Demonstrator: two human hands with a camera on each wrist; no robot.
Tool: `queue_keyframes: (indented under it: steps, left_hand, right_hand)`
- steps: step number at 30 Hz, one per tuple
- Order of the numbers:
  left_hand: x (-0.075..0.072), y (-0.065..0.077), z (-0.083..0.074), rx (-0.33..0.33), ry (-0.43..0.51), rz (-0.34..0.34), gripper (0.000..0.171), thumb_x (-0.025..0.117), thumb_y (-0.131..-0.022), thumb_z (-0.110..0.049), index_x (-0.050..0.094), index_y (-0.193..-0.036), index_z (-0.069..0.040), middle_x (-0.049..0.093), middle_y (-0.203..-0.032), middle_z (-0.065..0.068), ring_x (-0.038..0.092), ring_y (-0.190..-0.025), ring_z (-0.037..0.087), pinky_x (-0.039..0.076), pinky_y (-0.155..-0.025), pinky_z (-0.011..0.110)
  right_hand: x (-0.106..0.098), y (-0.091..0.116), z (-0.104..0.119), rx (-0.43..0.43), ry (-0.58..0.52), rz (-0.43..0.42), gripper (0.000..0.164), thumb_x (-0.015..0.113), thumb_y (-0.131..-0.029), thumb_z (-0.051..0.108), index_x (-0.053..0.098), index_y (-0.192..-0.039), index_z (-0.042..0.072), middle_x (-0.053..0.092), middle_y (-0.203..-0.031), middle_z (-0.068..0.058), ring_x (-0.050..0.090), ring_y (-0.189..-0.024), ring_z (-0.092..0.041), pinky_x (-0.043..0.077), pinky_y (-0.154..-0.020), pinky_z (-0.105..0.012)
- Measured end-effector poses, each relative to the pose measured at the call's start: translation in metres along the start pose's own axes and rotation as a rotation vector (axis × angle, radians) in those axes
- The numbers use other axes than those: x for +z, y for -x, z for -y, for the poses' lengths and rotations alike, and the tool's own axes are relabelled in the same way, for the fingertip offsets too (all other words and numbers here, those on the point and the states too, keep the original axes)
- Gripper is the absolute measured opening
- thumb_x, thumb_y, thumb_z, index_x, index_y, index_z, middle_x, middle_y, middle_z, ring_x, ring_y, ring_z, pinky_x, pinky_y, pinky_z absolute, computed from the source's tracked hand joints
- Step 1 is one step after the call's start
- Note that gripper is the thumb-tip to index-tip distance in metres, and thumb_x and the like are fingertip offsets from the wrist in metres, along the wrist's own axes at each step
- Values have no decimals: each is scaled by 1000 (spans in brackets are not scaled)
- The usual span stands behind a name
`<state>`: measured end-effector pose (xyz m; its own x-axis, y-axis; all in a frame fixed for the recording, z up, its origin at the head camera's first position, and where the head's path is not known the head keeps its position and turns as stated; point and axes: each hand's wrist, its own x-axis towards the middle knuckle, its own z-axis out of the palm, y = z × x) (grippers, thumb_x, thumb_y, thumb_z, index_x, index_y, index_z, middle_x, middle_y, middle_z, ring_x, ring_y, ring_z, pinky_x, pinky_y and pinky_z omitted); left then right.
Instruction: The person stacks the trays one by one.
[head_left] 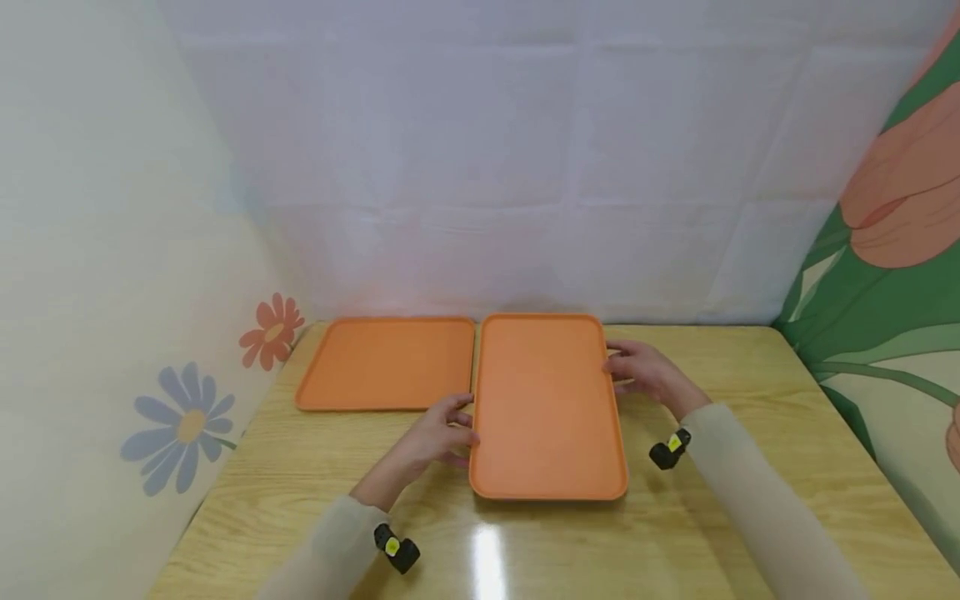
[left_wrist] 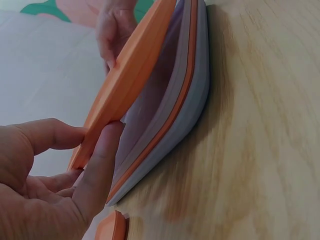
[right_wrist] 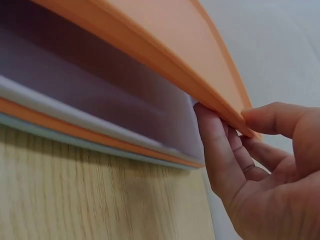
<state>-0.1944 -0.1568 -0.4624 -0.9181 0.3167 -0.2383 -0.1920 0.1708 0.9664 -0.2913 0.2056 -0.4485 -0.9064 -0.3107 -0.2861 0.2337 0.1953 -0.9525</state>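
Observation:
Both hands hold one rectangular orange tray (head_left: 547,408) by its long sides, left hand (head_left: 435,433) nearer the front, right hand (head_left: 648,371) farther back. Thumb and fingers of the left hand (left_wrist: 60,175) pinch the rim in the left wrist view. On the opposite side, the right hand (right_wrist: 265,160) grips the edge, with fingers below the rim. Under the raised tray sits a stack: a lavender tray (right_wrist: 100,95) on top, an orange rim (right_wrist: 75,131) beneath it, then a pale blue-grey tray (right_wrist: 100,144) on the table. From the head view the held tray hides this stack.
A second orange tray (head_left: 386,362) lies flat on the wooden table (head_left: 300,492), at the back left beside the held one. A white cloth backdrop (head_left: 450,167) rises behind the table's far edge. Flower-printed panels stand on both sides.

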Motion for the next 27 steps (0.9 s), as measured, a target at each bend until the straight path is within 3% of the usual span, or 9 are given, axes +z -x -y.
queue_keyframes:
  steps: [10,17,27]
  left_hand:
    - [4,-6,2,-24,-28,-38,75,66,-87,6,31,-153,6,49,-111,16,61,-86,21,62,-64,43]
    - [4,-13,3,-53,-35,-55,75,66,-87,6,32,-153,3,48,-111,14,60,-88,21,62,-68,47]
    - [6,-17,2,-54,-88,-69,75,64,-83,12,32,-151,10,49,-110,18,59,-80,22,62,-64,43]
  right_hand:
    - [-3,-13,3,57,82,2,70,57,-96,3,27,-159,2,59,-130,-24,66,-103,-26,61,-80,-37]
    - [-2,-21,3,75,103,-6,69,56,-97,1,27,-159,2,60,-128,-22,65,-100,-24,60,-79,-37]
    - [-1,-26,4,68,156,-11,66,56,-96,0,29,-157,-2,63,-120,-19,64,-93,-19,60,-77,-35]
